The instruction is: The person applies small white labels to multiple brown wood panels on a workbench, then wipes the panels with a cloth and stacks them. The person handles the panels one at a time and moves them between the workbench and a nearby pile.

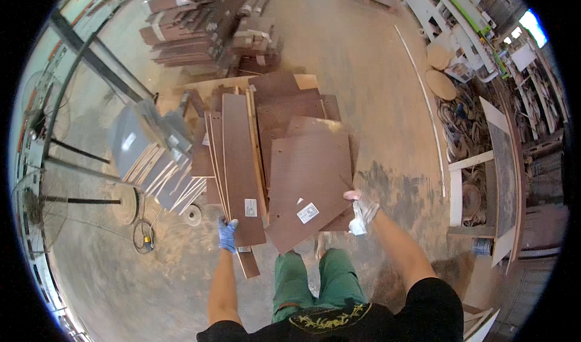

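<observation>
Workshop floor (pixel 387 118) shows dull concrete with tan dust and dark smears. Tied stacks of brown boards (pixel 187 39) stand at the far side; grey panels (pixel 130 136) lie to the left, near a coiled cable (pixel 144 236). Loose strips (pixel 463 121) are heaped along the right.

Directly before the person is a loose pile of brown boards (pixel 287 109). On its near side lie the two pieces at hand: a narrow board (pixel 238 154) at left, set lengthwise, and a wide board (pixel 311 172) at right, turned at a slant, one corner pointing toward the person's legs. Both carry a white label facing up. Near ends reach to the person's side of the pile, which presumably puts their edges within easy grasp.

The left hand (pixel 227 235), in a blue glove, grasps the near left edge of the narrow board, apparently to steady it; the forearm runs almost straight up from below. The right hand (pixel 365 207) is at the wide board's right edge, fingertips meeting it, forearm angled inward from the lower right. Pale loose material (pixel 357 224) hangs at that hand; whether it is glove or rag, and how firmly the fingers close, cannot be determined.
</observation>
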The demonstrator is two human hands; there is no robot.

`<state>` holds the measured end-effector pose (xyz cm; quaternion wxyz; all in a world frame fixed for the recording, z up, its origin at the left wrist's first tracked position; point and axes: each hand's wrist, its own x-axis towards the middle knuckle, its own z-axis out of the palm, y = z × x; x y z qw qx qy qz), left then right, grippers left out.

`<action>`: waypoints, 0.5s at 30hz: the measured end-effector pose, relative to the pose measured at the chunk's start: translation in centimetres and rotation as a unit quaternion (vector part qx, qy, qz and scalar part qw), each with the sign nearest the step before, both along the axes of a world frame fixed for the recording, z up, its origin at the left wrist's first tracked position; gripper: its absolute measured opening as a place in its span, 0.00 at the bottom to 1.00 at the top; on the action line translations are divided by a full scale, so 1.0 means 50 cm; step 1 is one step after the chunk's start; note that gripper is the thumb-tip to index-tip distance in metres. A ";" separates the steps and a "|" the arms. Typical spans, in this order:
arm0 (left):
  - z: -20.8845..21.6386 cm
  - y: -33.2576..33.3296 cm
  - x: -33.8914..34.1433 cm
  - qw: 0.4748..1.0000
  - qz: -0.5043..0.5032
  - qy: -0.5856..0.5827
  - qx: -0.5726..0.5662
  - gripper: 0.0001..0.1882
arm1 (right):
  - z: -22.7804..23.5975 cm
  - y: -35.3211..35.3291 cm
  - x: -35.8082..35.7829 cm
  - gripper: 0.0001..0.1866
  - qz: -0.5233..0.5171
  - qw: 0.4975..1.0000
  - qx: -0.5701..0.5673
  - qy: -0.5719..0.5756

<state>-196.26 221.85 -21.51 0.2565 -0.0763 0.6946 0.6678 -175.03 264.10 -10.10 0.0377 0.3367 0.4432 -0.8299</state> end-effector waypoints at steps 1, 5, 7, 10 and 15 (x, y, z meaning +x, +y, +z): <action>-0.032 0.018 -0.022 0.999 0.002 0.004 0.038 0.30 | -0.019 0.026 -0.037 0.34 -0.008 1.000 0.009 -0.013; -0.139 0.086 -0.117 0.992 -0.059 0.083 -0.076 0.35 | -0.111 0.118 -0.168 0.33 -0.044 0.988 0.090 -0.121; -0.154 0.115 -0.136 0.872 -0.168 0.237 -0.393 0.37 | -0.178 0.111 -0.179 0.32 -0.104 0.958 0.173 -0.204; -0.128 0.180 -0.096 0.925 -0.069 0.179 -0.329 0.42 | -0.290 0.110 -0.190 0.29 -0.201 0.906 0.299 -0.224; -0.083 0.357 0.041 0.932 -0.270 0.058 -0.236 0.40 | -0.391 0.104 -0.176 0.14 -0.242 0.855 0.409 -0.209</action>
